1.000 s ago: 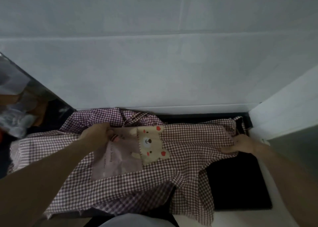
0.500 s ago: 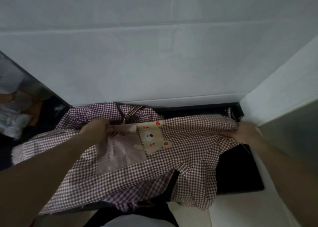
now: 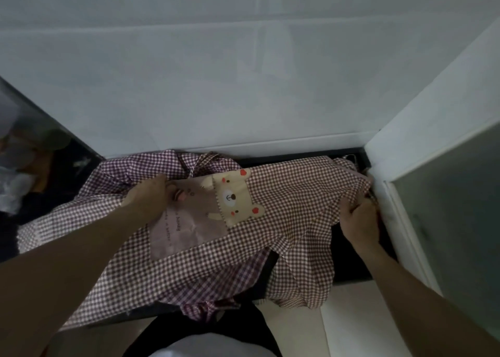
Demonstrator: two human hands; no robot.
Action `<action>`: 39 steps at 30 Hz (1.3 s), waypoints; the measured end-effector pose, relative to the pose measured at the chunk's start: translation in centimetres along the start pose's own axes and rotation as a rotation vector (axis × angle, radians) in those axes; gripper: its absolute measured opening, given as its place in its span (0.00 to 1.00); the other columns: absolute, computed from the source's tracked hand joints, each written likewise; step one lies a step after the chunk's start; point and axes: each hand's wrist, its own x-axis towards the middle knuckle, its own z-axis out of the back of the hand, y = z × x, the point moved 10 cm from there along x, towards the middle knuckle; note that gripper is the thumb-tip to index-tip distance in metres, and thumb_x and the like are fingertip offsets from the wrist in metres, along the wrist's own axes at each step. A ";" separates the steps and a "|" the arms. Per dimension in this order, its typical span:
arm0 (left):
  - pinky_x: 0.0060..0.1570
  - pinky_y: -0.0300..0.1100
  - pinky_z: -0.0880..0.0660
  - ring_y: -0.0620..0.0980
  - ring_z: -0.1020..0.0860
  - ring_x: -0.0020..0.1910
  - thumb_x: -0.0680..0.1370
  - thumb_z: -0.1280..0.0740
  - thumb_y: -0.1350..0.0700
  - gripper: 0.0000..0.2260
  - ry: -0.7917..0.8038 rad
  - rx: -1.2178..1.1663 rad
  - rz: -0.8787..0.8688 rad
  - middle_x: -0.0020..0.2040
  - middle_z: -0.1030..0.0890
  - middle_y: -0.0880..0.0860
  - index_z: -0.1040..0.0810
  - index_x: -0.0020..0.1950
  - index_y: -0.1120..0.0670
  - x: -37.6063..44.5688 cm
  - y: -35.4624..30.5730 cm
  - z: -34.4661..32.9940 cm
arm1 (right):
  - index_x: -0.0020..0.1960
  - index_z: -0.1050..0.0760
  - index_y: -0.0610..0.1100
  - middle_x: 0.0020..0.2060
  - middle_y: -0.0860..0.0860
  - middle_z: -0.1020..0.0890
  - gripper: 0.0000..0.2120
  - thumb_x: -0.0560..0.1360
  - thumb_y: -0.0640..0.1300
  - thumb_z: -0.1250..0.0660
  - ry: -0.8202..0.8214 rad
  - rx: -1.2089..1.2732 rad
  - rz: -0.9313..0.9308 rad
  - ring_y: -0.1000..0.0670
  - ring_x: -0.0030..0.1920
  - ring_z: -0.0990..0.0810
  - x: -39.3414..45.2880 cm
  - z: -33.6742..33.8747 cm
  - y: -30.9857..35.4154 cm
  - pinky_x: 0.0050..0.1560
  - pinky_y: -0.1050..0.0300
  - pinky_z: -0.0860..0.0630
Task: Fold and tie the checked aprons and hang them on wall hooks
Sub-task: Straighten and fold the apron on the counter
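Observation:
A brown-and-white checked apron (image 3: 292, 202) with a pink pocket and a bear patch (image 3: 235, 197) lies spread over a black counter (image 3: 349, 264). My left hand (image 3: 150, 197) grips the apron's top edge beside the pocket. My right hand (image 3: 358, 221) grips its right edge close to the white side wall. A second, purple checked apron (image 3: 140, 167) lies bunched under and behind the first, partly hidden. No hooks are in view.
A white tiled wall (image 3: 243, 86) rises right behind the counter. A white wall and a frosted panel (image 3: 446, 208) close off the right side. A dark reflective surface (image 3: 32, 154) stands at the left. Pale floor (image 3: 351, 324) shows below the counter.
My right hand has carried the apron's right edge further right, up to the side wall, stretching the cloth. My left hand stays at the top edge by the pocket.

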 end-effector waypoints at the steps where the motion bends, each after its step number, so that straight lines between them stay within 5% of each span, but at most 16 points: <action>1: 0.51 0.55 0.27 0.66 0.21 0.52 0.83 0.41 0.49 0.13 -0.009 -0.001 -0.011 0.52 0.19 0.66 0.28 0.54 0.59 0.0 0.0 0.0 | 0.62 0.29 0.40 0.53 0.45 0.23 0.31 0.78 0.68 0.44 0.197 0.098 -0.128 0.38 0.55 0.22 -1.1 -2.0 -0.9 0.53 0.50 0.26; 3: 0.51 0.54 0.26 0.66 0.21 0.51 0.82 0.39 0.49 0.12 -0.030 0.010 -0.026 0.52 0.19 0.66 0.28 0.53 0.59 0.1 -0.2 0.4 | 0.59 0.28 0.44 0.51 0.47 0.20 0.30 0.73 0.69 0.36 0.564 0.285 -0.376 0.44 0.53 0.20 -4.7 -5.8 -1.7 0.50 0.52 0.25; 6: 0.50 0.54 0.27 0.66 0.21 0.52 0.82 0.38 0.50 0.12 -0.021 0.016 -0.055 0.51 0.19 0.66 0.28 0.51 0.59 0.3 -0.7 0.6 | 0.63 0.26 0.44 0.57 0.48 0.19 0.38 0.60 0.60 0.20 0.788 0.418 -0.344 0.47 0.57 0.21 -7.1 -8.3 -0.9 0.51 0.53 0.25; 10: 0.51 0.54 0.25 0.66 0.21 0.51 0.82 0.37 0.51 0.10 0.004 0.032 -0.104 0.50 0.19 0.67 0.30 0.48 0.57 0.5 -0.9 0.7 | 0.61 0.23 0.42 0.59 0.42 0.19 0.30 0.60 0.42 0.21 0.740 0.704 -0.334 0.44 0.57 0.20 -7.9 -6.9 -0.2 0.55 0.49 0.25; 15: 0.53 0.53 0.24 0.63 0.21 0.52 0.82 0.44 0.46 0.16 0.040 0.071 -0.107 0.52 0.20 0.62 0.26 0.51 0.57 1.1 -0.1 0.3 | 0.60 0.24 0.43 0.56 0.46 0.17 0.34 0.59 0.50 0.16 0.785 0.552 -0.398 0.45 0.57 0.19 -8.7 -4.3 -2.8 0.52 0.51 0.24; 20: 0.54 0.54 0.25 0.65 0.21 0.56 0.82 0.39 0.46 0.16 0.043 0.089 -0.064 0.55 0.20 0.65 0.25 0.53 0.60 1.3 -0.4 0.1 | 0.61 0.23 0.44 0.56 0.48 0.15 0.47 0.44 0.53 0.12 0.888 0.421 -0.388 0.46 0.58 0.18 -10.7 -2.6 -4.1 0.57 0.50 0.23; 25: 0.58 0.56 0.25 0.66 0.22 0.57 0.82 0.40 0.49 0.18 0.039 0.106 -0.119 0.56 0.21 0.67 0.24 0.55 0.64 1.4 -0.8 -0.3 | 0.61 0.23 0.36 0.55 0.44 0.15 0.53 0.39 0.50 0.12 0.728 0.638 -0.393 0.43 0.54 0.16 -10.3 -0.9 -4.6 0.53 0.49 0.23; 28: 0.58 0.56 0.26 0.66 0.23 0.59 0.82 0.39 0.49 0.17 0.052 0.068 -0.078 0.57 0.21 0.67 0.24 0.56 0.64 1.5 -0.8 -0.1 | 0.64 0.24 0.38 0.56 0.44 0.16 0.55 0.41 0.56 0.13 0.638 0.591 -0.372 0.44 0.54 0.16 -10.3 0.2 -5.1 0.54 0.51 0.23; 32: 0.57 0.55 0.26 0.65 0.22 0.57 0.82 0.37 0.50 0.17 0.024 0.066 -0.079 0.57 0.21 0.67 0.24 0.56 0.64 1.6 -0.8 0.2 | 0.65 0.24 0.43 0.59 0.46 0.19 0.52 0.48 0.66 0.17 0.346 0.415 -0.340 0.47 0.54 0.19 -8.7 3.5 -7.5 0.57 0.52 0.23; 35: 0.53 0.54 0.25 0.65 0.21 0.54 0.81 0.37 0.50 0.16 0.024 0.048 -0.089 0.54 0.20 0.66 0.23 0.55 0.64 1.6 -0.8 0.1 | 0.56 0.20 0.47 0.52 0.50 0.18 0.46 0.46 0.73 0.21 0.574 0.141 -0.381 0.50 0.50 0.20 -11.0 2.2 -8.8 0.43 0.60 0.25; 37: 0.53 0.55 0.24 0.64 0.20 0.52 0.81 0.37 0.49 0.16 0.011 0.044 -0.092 0.52 0.19 0.65 0.22 0.54 0.63 1.5 -0.7 0.2 | 0.56 0.21 0.47 0.54 0.52 0.20 0.31 0.59 0.63 0.20 0.720 0.041 -0.415 0.50 0.56 0.23 -12.7 0.8 -9.8 0.46 0.59 0.26; 39: 0.52 0.55 0.24 0.65 0.20 0.51 0.80 0.36 0.48 0.17 -0.007 0.051 -0.089 0.52 0.19 0.65 0.22 0.54 0.62 1.4 -0.8 0.3 | 0.53 0.20 0.41 0.56 0.44 0.18 0.18 0.67 0.45 0.21 0.674 0.160 -0.449 0.48 0.55 0.21 -12.9 -0.3 -10.5 0.48 0.57 0.26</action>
